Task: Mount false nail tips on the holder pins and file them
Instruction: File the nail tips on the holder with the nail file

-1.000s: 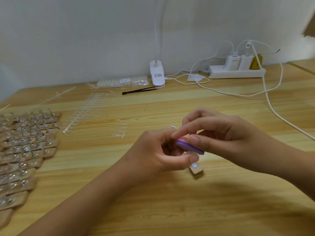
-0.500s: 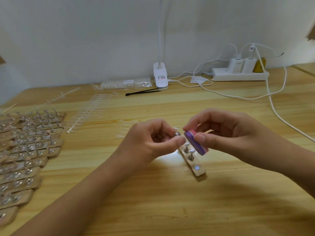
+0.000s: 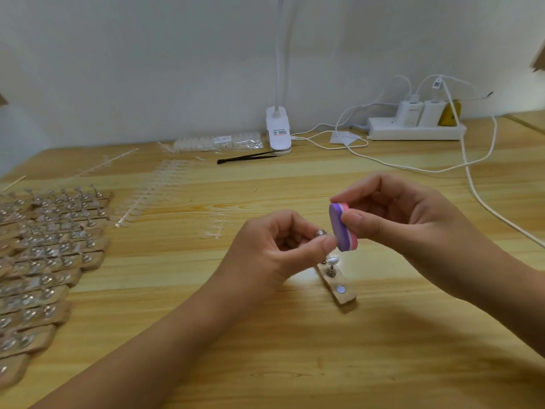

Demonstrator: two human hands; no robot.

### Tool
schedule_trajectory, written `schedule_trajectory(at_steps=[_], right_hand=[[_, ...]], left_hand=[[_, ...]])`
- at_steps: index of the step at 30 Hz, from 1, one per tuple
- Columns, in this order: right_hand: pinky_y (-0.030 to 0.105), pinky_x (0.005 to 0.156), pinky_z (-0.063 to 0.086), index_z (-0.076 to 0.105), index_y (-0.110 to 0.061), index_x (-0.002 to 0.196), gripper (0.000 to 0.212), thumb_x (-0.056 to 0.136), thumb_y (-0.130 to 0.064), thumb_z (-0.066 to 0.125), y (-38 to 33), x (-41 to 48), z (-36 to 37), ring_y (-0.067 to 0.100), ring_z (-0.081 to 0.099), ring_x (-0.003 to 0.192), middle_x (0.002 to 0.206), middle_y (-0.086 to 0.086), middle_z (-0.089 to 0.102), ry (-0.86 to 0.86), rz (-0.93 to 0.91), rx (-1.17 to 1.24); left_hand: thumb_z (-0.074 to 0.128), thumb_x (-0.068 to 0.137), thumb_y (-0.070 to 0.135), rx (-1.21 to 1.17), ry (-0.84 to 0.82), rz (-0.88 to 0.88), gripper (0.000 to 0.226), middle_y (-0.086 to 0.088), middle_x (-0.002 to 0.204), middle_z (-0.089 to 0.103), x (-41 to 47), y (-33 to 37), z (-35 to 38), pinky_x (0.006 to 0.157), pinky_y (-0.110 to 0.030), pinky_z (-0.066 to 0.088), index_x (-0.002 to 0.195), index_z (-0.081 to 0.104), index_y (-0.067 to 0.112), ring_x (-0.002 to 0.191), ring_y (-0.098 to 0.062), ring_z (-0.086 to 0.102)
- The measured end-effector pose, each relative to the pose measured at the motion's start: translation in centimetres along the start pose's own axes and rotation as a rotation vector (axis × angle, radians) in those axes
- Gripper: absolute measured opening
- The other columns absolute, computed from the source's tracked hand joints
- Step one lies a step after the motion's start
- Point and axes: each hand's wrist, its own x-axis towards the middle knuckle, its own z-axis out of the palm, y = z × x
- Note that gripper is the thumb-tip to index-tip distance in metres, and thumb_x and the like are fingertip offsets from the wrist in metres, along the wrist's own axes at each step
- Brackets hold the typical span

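A small wooden holder strip (image 3: 339, 286) lies on the table, with metal pins and a pale nail tip (image 3: 333, 259) on one pin. My left hand (image 3: 277, 246) pinches a pin head at the strip's far end between thumb and fingers. My right hand (image 3: 395, 219) grips a purple and pink buffer block (image 3: 342, 227) upright, close beside my left thumb tip. The strip's far end is hidden behind my fingers.
Many wooden holder strips with mounted tips (image 3: 44, 249) cover the left of the table. Clear nail-tip sprues (image 3: 153, 193), a bag of tips (image 3: 218, 141), black tweezers (image 3: 247, 157), a clip lamp (image 3: 278, 131), a power strip (image 3: 415, 131) and white cables (image 3: 477, 193) lie further back.
The buffer block has risen from lying low over the strip to standing upright. My left hand has shifted from the strip's near part to pinching a pin at its far end.
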Motion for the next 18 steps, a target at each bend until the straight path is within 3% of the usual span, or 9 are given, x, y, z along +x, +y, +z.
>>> schedule_trajectory(at_steps=[7,11,15,18], right_hand=[[0.016,0.071,0.054,0.071,-0.016,0.092,0.022,0.073,-0.029,0.073,-0.2,0.1,-0.1,0.01,0.07,0.076,0.082,0.002,0.073,0.042,-0.013,0.008],[0.018,0.074,0.054,0.072,-0.017,0.093,0.021,0.076,-0.029,0.077,-0.4,-0.1,0.1,0.013,0.071,0.08,0.085,0.003,0.074,-0.045,-0.003,-0.025],[0.017,0.07,0.055,0.071,-0.016,0.093,0.023,0.073,-0.029,0.073,-0.4,0.0,0.1,0.01,0.071,0.075,0.082,0.001,0.073,0.064,-0.034,0.019],[0.019,0.068,0.056,0.071,-0.019,0.089,0.018,0.072,-0.026,0.074,-0.5,0.1,-0.1,0.012,0.071,0.074,0.08,0.001,0.073,0.037,-0.026,0.043]], left_hand=[[0.083,0.068,0.043,-0.012,0.011,-0.004,0.018,0.008,0.067,0.066,-0.4,0.2,0.3,0.057,-0.012,0.045,0.073,0.072,0.03,0.06,-0.002,0.058],[0.077,0.063,0.044,-0.046,0.106,-0.031,0.023,0.01,0.062,0.066,0.0,0.4,0.0,0.054,-0.01,0.044,0.07,0.07,0.024,0.054,0.003,0.056],[0.085,0.065,0.046,-0.064,0.042,-0.051,0.021,0.011,0.063,0.066,-0.3,0.3,0.7,0.056,-0.011,0.045,0.067,0.071,0.031,0.055,0.003,0.057],[0.079,0.066,0.046,-0.131,0.046,-0.101,0.018,0.013,0.059,0.059,-0.3,0.1,1.1,0.059,-0.013,0.045,0.066,0.07,0.03,0.055,0.0,0.053]])
